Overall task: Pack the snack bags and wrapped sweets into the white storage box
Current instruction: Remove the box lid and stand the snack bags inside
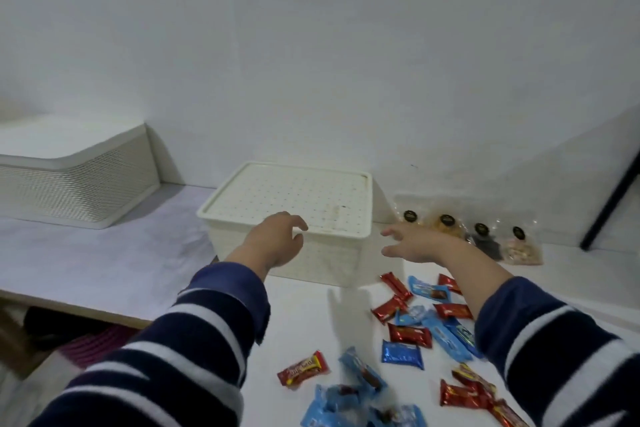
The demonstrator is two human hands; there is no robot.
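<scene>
Lid and body of the white perforated plastic storage box (pixel 294 215) are seen together, the dotted lid (pixel 298 198) seated flat on the rim, and the box is set on the white table (pixel 104 253) against the pale wall. At the box's near left corner the left hand (pixel 277 243) is reached forward, fingers spread and loosely curled, nothing gripped; whether the fingertips touch the lid edge cannot be told. Just beside the box's near right corner the right hand (pixel 412 243) is held apart from it, fingers splayed wide and empty. Both forearms are covered by navy-and-white striped sleeves (pixel 207 333). To the right of the box, four clear snack bags with round black labels (pixel 471 232) are lined up against the wall. In front of the box, red wrapped sweets (pixel 408 334) and blue wrapped sweets (pixel 401 354) are scattered loosely over the tabletop. Well to the left of the box, a second white mesh-sided bin (pixel 76 180) is placed by the wall.
</scene>
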